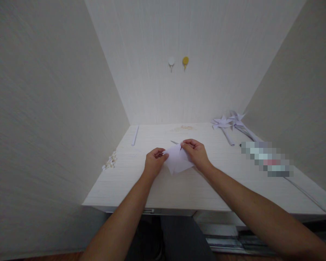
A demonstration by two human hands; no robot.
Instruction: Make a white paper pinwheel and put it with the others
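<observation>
Between my hands, above the white tabletop, is a piece of white paper (176, 159) with cut or folded edges. My left hand (154, 162) pinches its left corner between thumb and fingers. At the upper right edge my right hand (196, 152) grips the paper, thumb and fingertips together. Just behind the paper, the pointed metal tip of a tool (174, 142) shows on the table; the rest of it is hidden by the paper and my right hand.
Paper pinwheels (222, 123) with rolled stems lie at the back right. A rolled paper tube (135, 135) rests at the back left, and small whitish pieces (110, 161) sit by the left wall. A blurred-out object (266, 158) with a cable (309, 195) lies right. Two hooks (185, 61) hang on the back wall.
</observation>
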